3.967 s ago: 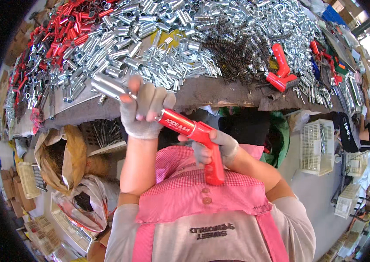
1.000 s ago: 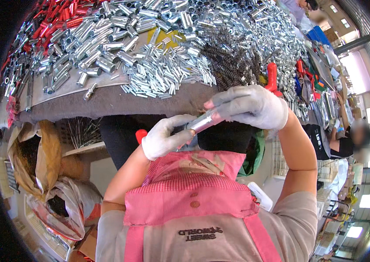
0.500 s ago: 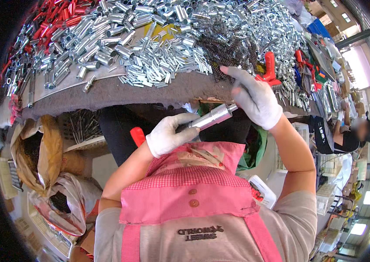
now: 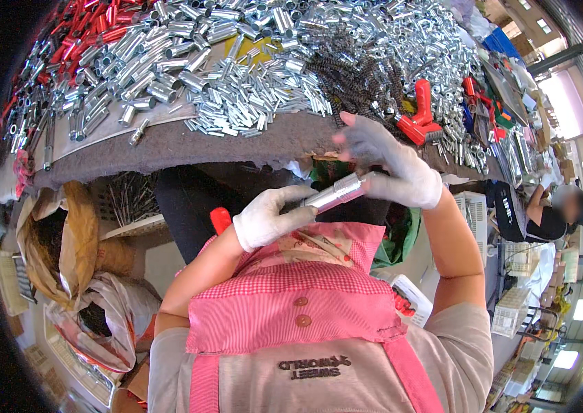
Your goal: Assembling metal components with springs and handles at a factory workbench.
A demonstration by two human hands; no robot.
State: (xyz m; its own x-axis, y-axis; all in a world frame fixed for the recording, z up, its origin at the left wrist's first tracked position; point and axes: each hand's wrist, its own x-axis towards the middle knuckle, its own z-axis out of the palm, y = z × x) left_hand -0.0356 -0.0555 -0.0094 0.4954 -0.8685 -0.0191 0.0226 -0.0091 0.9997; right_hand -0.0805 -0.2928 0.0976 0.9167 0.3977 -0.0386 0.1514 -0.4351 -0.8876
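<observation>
My left hand [image 4: 271,219], in a white glove, is closed around a shiny silver metal tube [image 4: 336,195], which slants up to the right above my lap. A red grip-shaped piece [image 4: 220,219] shows behind my left wrist; whether it joins the tube is hidden. My right hand [image 4: 394,162], also gloved with bare fingertips, is at the tube's upper end, its thumb side against or very near it. Its fingers are stretched apart and slightly blurred. Just beyond it, a red pistol-shaped handle [image 4: 420,113] lies at the table's edge.
Short silver pins [image 4: 236,103], larger metal tubes [image 4: 167,51], dark springs [image 4: 357,72] and red parts [image 4: 92,31] cover the cloth-topped table [image 4: 188,144]. Sacks [image 4: 109,320] stand at lower left, a white crate [image 4: 470,224] at right. Another person [image 4: 549,213] sits far right.
My right hand has come down and left, so its thumb side meets the tube's end, covering the thin tip that showed before. My left hand keeps its hold, barely moved.
</observation>
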